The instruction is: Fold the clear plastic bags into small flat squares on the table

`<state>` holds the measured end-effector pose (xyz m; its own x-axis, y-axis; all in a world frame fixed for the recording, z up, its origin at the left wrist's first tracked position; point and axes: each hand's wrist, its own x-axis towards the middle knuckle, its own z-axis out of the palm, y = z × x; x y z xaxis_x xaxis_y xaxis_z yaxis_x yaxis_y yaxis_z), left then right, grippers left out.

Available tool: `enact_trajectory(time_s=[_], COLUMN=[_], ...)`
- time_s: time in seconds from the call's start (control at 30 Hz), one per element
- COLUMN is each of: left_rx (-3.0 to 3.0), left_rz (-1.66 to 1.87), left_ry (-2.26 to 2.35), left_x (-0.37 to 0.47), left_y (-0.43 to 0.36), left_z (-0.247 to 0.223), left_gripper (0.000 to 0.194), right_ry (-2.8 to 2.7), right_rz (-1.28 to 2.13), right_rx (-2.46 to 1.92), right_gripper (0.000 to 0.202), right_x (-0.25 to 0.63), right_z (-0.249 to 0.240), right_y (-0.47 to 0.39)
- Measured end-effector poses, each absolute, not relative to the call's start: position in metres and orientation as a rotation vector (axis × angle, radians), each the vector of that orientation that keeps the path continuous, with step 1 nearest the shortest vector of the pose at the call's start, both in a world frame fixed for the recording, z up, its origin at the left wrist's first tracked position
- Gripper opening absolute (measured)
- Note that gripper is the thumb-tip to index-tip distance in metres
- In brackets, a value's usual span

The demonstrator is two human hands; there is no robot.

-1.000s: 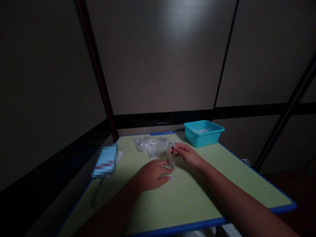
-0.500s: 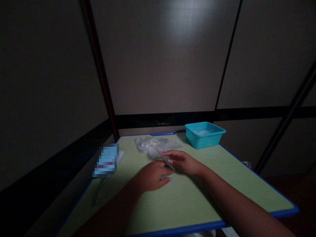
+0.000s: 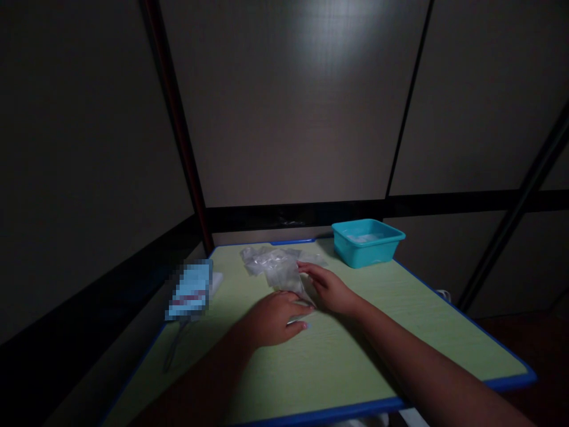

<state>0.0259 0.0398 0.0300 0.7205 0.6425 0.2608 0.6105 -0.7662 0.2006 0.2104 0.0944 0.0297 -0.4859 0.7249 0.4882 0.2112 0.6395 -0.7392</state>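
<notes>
A clear plastic bag (image 3: 287, 277) lies partly raised between my two hands, above the green tabletop. My left hand (image 3: 276, 319) rests palm down over its near end, thumb and index finger apart, pressing it from above. At the bag's right edge, my right hand (image 3: 329, 288) has its fingertips closed on the plastic; the thumb is hidden. Behind them a loose pile of clear plastic bags (image 3: 264, 258) spreads over the back of the table. Whether the raised bag holds anything cannot be made out.
A turquoise plastic basin (image 3: 368, 251) with something pale and clear inside stands at the back right. A blurred light-blue object (image 3: 191, 290) with a strap lies at the left edge. The green table (image 3: 400, 332) has a blue rim, and dark panels rise behind it.
My right hand has shifted slightly up and left along the bag's edge. The bag has turned from edge-on to showing its broad side. My left hand has barely moved.
</notes>
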Motion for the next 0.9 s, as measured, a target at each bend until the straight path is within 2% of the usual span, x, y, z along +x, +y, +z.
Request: enact_trajectory(time_s=[0.07, 0.13, 0.37, 0.53, 0.7, 0.9], left_rx=[2.819, 2.819, 2.799, 2.749, 2.722, 2.707], left_rz=[0.483, 0.478, 0.458, 0.43, 0.43, 0.462], left_ry=[1.024, 1.018, 0.995, 1.049, 1.073, 1.057], left_x=[0.025, 0.025, 0.026, 0.025, 0.024, 0.023], left_y=[0.04, 0.04, 0.039, 0.038, 0.037, 0.038], left_z=[0.029, 0.029, 0.03, 0.028, 0.027, 0.026], left_gripper=[0.038, 0.037, 0.03, 0.03, 0.031, 0.038], right_ry=[-2.121, -2.239, -2.626, -2.681, -2.649, -2.641], right_rz=[0.562, 0.493, 0.561, 0.691, 0.67, 0.571], right_rx=[-0.899, -1.026, -0.877, -1.044, -1.147, -1.204], right_gripper=[0.028, 0.03, 0.046, 0.061, 0.062, 0.053], right_x=[0.218, 0.225, 0.226, 0.219, 0.219, 0.229], right_z=[0.033, 0.037, 0.041, 0.035, 0.029, 0.028], right_y=[0.094, 0.091, 0.079, 0.076, 0.076, 0.086])
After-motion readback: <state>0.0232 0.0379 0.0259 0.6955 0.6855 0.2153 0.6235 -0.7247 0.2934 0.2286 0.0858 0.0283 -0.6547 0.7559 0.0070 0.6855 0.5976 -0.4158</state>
